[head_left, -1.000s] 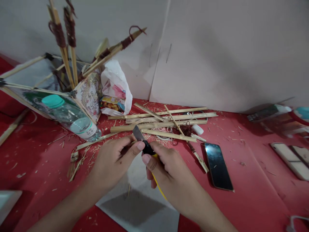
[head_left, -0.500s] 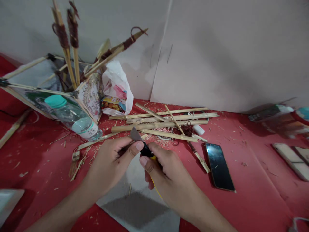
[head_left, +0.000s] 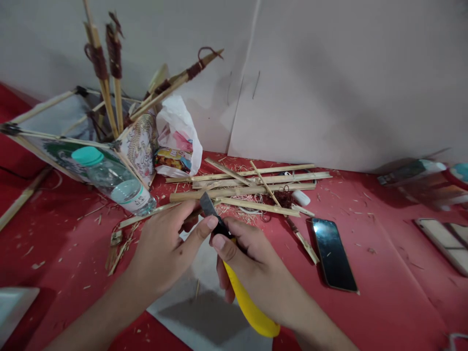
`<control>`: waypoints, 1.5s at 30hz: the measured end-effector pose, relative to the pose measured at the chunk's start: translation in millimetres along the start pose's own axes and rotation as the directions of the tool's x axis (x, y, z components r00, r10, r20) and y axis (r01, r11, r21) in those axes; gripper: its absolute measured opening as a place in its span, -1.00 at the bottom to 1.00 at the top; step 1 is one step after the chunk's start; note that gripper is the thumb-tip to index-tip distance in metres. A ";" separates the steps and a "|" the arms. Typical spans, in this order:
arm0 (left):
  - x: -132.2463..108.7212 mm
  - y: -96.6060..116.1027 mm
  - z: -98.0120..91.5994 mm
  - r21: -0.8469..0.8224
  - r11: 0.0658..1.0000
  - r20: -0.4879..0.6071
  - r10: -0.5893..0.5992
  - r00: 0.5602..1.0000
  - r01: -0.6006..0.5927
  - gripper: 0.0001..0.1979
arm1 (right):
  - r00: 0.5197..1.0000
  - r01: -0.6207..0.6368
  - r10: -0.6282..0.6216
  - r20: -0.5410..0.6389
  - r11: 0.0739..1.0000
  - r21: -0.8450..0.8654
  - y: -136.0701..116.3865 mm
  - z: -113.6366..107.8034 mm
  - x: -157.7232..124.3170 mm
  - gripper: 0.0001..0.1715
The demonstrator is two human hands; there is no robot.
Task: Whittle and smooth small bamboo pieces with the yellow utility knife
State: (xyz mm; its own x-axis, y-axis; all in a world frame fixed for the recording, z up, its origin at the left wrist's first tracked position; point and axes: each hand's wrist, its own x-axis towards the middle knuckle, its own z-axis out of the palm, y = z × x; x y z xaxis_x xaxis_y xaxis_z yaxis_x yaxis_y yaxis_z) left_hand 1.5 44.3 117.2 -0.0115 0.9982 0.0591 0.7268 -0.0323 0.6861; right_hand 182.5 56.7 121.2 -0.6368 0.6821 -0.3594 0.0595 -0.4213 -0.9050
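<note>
Two closed grips: right hand wraps knife, left hand pinches stick beside blade.

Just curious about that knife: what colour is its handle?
The knife handle is yellow, black near the blade; clearest in the head view.

The right hand covers the knife's middle; the left hand hides what it pinches.

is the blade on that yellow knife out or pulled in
Out: the grey blade sticks up past the black collar of the yellow knife gripped in the right hand.
</note>
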 end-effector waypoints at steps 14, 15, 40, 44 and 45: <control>-0.4 -1.1 -2.6 -0.168 0.986 0.014 -0.009 1.000 0.011 -0.71 | 0.999 0.032 -0.032 0.016 0.999 0.028 1.4 0.7 0.7 -0.65; -0.7 -0.8 -3.1 -0.162 0.987 0.012 -0.005 1.000 0.007 -0.76 | 0.999 0.029 -0.030 0.022 0.998 0.052 1.7 0.8 0.9 -0.64; -3.5 -4.5 -2.1 -0.337 0.936 0.206 -0.031 0.978 0.101 -0.66 | 0.993 0.039 -0.031 0.114 0.997 -0.067 2.0 -10.8 2.7 -0.63; -1.8 -5.7 1.0 -0.358 0.928 0.200 -0.029 0.979 0.100 -0.61 | 0.996 0.070 -0.064 0.066 0.993 -0.098 2.6 -6.6 0.8 -0.66; -1.6 -6.3 2.1 -0.351 0.932 0.189 -0.029 0.982 0.095 -0.60 | 0.996 0.076 -0.071 0.048 0.991 -0.112 3.0 -5.3 0.5 -0.67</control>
State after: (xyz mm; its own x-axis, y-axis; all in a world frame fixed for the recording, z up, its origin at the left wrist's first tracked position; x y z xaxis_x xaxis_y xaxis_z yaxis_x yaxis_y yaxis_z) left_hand -1.7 43.0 111.2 0.0972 0.9904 -0.0988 0.4351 0.0470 0.8992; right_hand 186.5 59.0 117.1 -0.6754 0.6812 -0.2826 0.0964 -0.2983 -0.9496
